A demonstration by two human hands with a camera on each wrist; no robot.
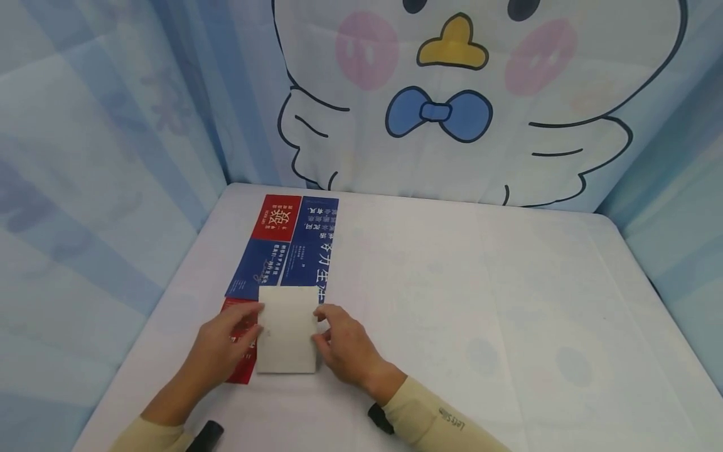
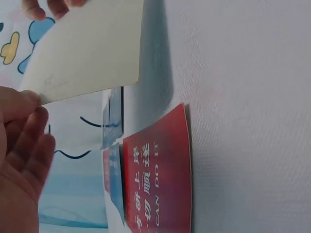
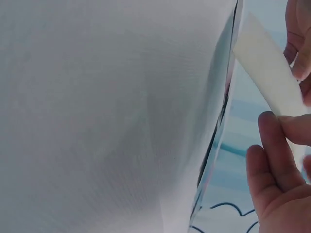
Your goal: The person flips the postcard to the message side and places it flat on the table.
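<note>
A plain cream-coloured card (image 1: 288, 333) is held upright in the head view between both hands, raised off the white table. My left hand (image 1: 217, 342) pinches its left edge between thumb and fingers. On the opposite edge, the thumb and fingertips of my right hand (image 1: 350, 348) grip it. From the left wrist, the card (image 2: 92, 48) shows a blank face with a faint small mark near the thumb, and its shadow falls on the table. Partly covered behind it in the head view lies a red printed card (image 1: 243, 370) with white lettering.
Farther back on the white table (image 1: 480, 301), blue printed cards (image 1: 260, 270) and a red card (image 1: 277, 220) lie edge to edge in a block. Behind the table hangs a curtain (image 1: 435, 169) with a cartoon figure. Pale blue fabric (image 1: 101, 207) borders the left side.
</note>
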